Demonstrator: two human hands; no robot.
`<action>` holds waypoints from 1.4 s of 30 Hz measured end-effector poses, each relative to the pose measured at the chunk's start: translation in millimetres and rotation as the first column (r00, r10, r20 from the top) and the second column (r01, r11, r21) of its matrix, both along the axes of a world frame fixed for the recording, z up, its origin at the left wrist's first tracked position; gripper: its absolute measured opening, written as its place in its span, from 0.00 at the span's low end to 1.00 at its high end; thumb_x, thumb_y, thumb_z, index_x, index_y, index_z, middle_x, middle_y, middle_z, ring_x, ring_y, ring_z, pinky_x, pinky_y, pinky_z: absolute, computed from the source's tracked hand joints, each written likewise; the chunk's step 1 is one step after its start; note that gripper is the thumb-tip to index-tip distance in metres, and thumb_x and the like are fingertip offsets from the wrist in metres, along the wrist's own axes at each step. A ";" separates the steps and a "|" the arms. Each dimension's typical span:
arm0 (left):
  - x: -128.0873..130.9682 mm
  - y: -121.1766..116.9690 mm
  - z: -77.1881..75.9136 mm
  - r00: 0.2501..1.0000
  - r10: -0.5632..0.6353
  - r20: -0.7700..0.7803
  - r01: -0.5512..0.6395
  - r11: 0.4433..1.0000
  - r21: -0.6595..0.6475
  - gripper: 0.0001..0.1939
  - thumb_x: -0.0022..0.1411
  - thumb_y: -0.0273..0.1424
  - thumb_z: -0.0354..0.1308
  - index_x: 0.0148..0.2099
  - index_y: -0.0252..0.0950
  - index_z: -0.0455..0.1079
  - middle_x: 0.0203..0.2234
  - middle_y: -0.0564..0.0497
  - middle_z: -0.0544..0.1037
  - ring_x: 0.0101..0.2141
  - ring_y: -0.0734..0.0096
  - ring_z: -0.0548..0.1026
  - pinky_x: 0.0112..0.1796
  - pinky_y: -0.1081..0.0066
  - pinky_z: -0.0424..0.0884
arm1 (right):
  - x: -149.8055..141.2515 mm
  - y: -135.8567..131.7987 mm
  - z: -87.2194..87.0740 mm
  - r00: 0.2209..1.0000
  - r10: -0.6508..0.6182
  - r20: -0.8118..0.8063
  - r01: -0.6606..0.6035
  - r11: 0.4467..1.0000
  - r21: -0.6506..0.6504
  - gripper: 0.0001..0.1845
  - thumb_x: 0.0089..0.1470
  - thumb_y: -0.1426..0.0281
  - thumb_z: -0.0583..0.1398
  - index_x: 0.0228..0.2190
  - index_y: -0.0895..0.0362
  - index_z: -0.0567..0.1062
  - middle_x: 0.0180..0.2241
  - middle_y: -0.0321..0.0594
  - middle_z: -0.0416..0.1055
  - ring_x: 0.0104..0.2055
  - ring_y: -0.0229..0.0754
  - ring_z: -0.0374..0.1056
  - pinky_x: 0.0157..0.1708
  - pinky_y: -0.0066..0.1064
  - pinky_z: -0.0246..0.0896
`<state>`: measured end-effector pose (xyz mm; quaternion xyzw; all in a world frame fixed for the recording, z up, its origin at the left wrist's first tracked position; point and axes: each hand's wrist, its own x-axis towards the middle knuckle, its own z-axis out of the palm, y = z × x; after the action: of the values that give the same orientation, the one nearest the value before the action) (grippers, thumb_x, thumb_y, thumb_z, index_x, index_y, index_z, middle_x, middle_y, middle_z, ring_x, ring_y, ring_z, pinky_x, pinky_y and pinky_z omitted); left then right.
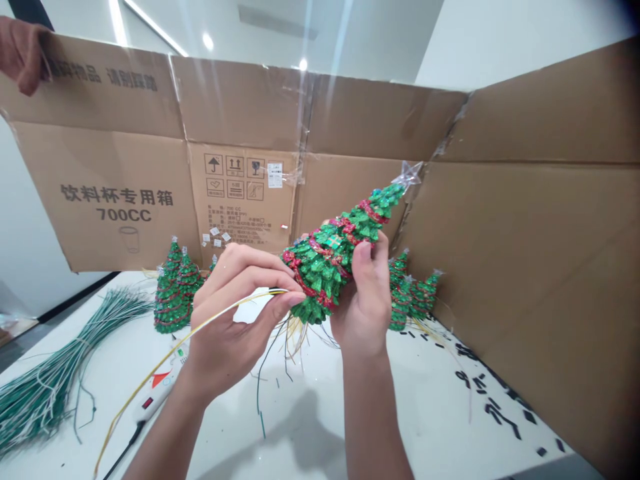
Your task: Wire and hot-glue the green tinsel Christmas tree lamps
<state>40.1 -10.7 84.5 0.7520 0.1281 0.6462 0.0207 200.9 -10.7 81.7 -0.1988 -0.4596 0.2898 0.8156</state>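
Observation:
A small green Christmas tree ornament with red garlands and a clear star on top lies tilted in my right hand, fingers wrapped round it. Its star points up and right, its base toward my left hand. My left hand pinches a yellow and white wire between thumb and fingers, right at the tree's base. The wire trails down to the lower left. Whether it enters the base cannot be made out, since my fingertips cover that spot.
Opened cardboard walls the table's back and right side. Several more trees stand at the left, others at the right. Green wires, a power strip and black scraps lie around. Another person's hand grips the cardboard.

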 end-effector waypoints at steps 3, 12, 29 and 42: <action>-0.9 1.1 0.8 0.999 0.018 -0.045 -0.017 1.000 0.022 0.07 0.69 0.23 0.70 0.44 0.40 0.78 0.39 0.50 0.82 0.41 0.66 0.78 0.42 0.61 0.74 | 0.7 0.2 0.4 1.000 -0.030 0.008 0.030 1.000 -0.005 0.18 0.64 0.52 0.67 0.52 0.41 0.74 0.44 0.35 0.74 0.43 0.45 0.75 0.52 0.48 0.75; -1.8 1.5 3.3 0.993 0.087 -0.085 -0.077 0.991 0.113 0.10 0.67 0.23 0.71 0.45 0.42 0.78 0.37 0.51 0.84 0.39 0.64 0.76 0.41 0.58 0.72 | -0.4 -0.8 -0.9 0.996 -0.084 0.029 0.084 0.996 0.000 0.18 0.64 0.54 0.68 0.51 0.42 0.73 0.46 0.34 0.73 0.44 0.44 0.74 0.50 0.42 0.73; -10.2 -2.1 7.1 0.989 0.099 -0.109 -0.096 0.995 0.029 0.07 0.69 0.23 0.69 0.42 0.42 0.78 0.37 0.51 0.84 0.40 0.62 0.77 0.43 0.56 0.73 | -6.7 6.8 -2.2 0.994 -0.107 -0.016 0.106 0.994 -0.040 0.19 0.62 0.52 0.69 0.50 0.44 0.74 0.45 0.35 0.73 0.44 0.43 0.73 0.49 0.41 0.73; -6.5 -5.5 7.0 0.995 0.074 -0.061 -0.076 0.997 -0.030 0.07 0.68 0.23 0.70 0.43 0.41 0.79 0.38 0.51 0.83 0.40 0.65 0.78 0.44 0.58 0.74 | -12.2 7.5 -2.6 0.998 -0.037 -0.059 0.033 0.997 -0.069 0.17 0.63 0.52 0.68 0.45 0.47 0.75 0.43 0.35 0.74 0.41 0.43 0.73 0.49 0.43 0.74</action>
<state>33.6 -16.2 91.5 0.7651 0.1671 0.6218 0.0047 188.7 -3.2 79.1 -0.2255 -0.4213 0.2968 0.8268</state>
